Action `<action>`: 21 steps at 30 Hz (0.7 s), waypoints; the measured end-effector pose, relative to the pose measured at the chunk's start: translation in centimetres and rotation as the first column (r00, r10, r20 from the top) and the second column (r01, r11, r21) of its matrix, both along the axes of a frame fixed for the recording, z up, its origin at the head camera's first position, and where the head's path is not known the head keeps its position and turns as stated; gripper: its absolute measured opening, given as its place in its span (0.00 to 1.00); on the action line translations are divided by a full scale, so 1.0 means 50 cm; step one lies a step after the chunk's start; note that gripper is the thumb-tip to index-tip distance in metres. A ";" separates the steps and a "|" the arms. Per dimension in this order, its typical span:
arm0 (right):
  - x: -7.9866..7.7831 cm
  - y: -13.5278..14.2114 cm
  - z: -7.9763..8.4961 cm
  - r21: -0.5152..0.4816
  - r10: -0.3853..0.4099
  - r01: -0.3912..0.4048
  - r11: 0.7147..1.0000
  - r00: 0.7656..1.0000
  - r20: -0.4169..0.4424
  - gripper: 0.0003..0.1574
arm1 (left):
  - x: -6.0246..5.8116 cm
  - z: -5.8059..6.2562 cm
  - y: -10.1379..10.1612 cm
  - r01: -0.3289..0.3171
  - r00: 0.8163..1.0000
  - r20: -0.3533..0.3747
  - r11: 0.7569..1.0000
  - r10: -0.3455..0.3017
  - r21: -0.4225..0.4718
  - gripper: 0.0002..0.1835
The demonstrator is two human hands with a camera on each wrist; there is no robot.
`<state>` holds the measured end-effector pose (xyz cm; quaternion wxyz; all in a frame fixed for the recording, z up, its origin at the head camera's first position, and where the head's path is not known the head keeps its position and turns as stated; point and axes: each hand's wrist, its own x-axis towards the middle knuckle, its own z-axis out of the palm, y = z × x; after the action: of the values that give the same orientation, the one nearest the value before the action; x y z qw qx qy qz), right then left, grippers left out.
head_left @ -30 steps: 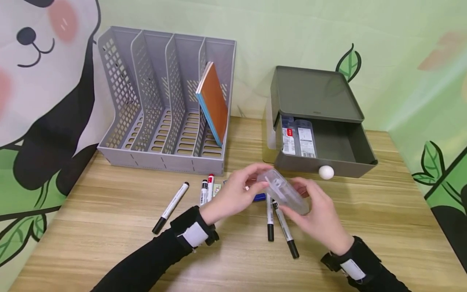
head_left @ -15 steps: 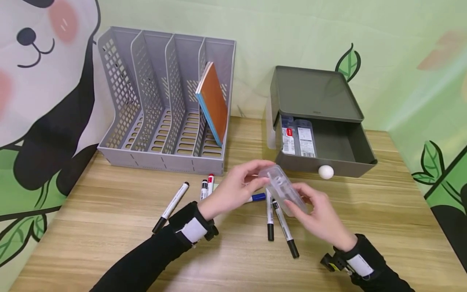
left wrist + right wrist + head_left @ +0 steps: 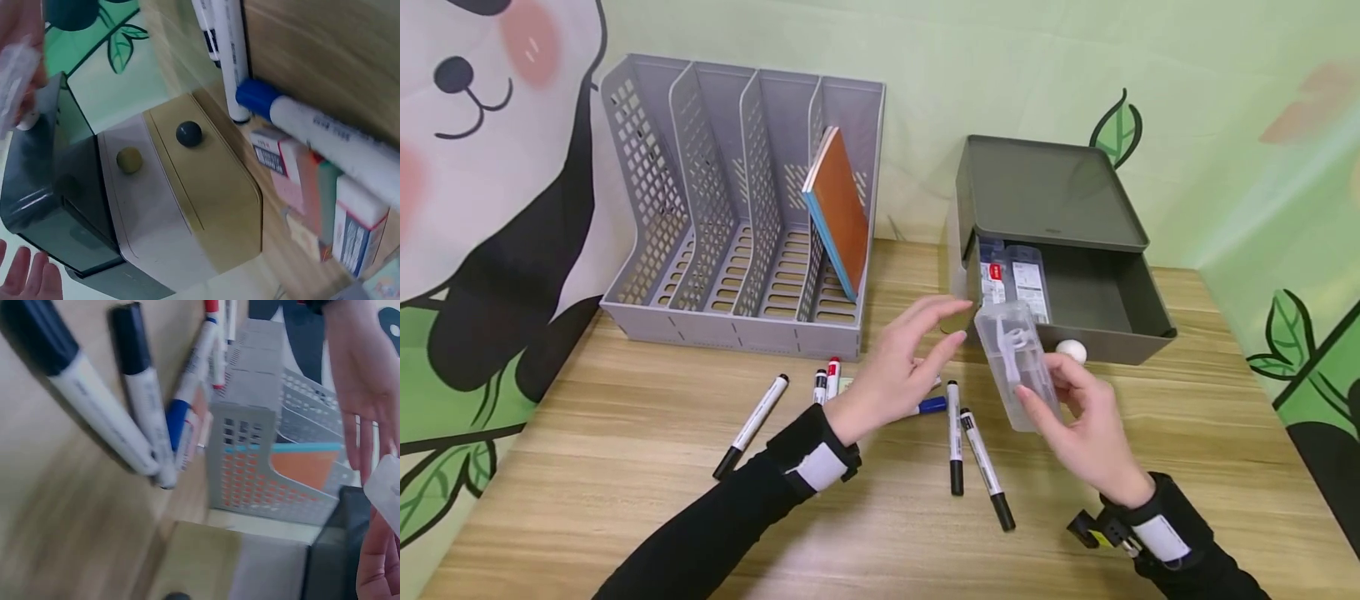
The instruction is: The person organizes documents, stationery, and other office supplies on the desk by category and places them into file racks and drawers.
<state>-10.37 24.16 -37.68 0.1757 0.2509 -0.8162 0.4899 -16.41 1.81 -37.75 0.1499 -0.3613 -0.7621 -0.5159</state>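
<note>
My right hand (image 3: pixel 1090 425) holds a clear plastic case (image 3: pixel 1017 367) by its lower right end, thumb on the near face. White plastic pieces show inside the case. It is tilted up in front of the pulled-out drawer (image 3: pixel 1097 333). My left hand (image 3: pixel 898 367) is free of the case, to its left, with thumb and fingers spread apart. Two packages with white labels lie in the drawer's left side, one of them a clear labelled package (image 3: pixel 1030 279). In the right wrist view, the case (image 3: pixel 386 494) is partly cut off at the edge.
Black-capped markers, one a single marker (image 3: pixel 751 425), and a blue-capped marker (image 3: pixel 931 406) lie on the wooden table (image 3: pixel 880 525). Sleeved erasers (image 3: pixel 359 225) sit beyond it. A grey file rack (image 3: pixel 730 329) holds orange and blue notebooks (image 3: pixel 838 212). The drawer unit (image 3: pixel 1052 187) stands back right.
My left hand has let go of the case, which both hands held before. My right hand has moved the case rightward and turned it more upright, closer to the drawer front.
</note>
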 end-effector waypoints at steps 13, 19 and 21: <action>-0.014 0.011 0.102 -0.352 -0.006 -0.003 0.936 1.000 -0.025 0.15 | -0.030 0.021 0.036 -0.182 0.875 -0.484 0.936 0.015 -0.301 0.18; -0.037 0.028 0.141 -0.330 -0.106 0.124 0.936 0.992 0.074 0.15 | -0.044 0.033 0.047 -0.205 0.874 -0.485 0.891 -0.019 -0.405 0.18; -0.047 0.037 0.150 -0.273 -0.150 0.173 0.946 0.983 0.105 0.17 | -0.047 0.034 0.049 -0.203 0.878 -0.477 0.883 -0.026 -0.422 0.17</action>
<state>-12.71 26.00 -30.17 0.2149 0.1351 -0.7628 0.5947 -18.75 4.28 -36.04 0.2641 -0.4642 -0.8190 -0.2097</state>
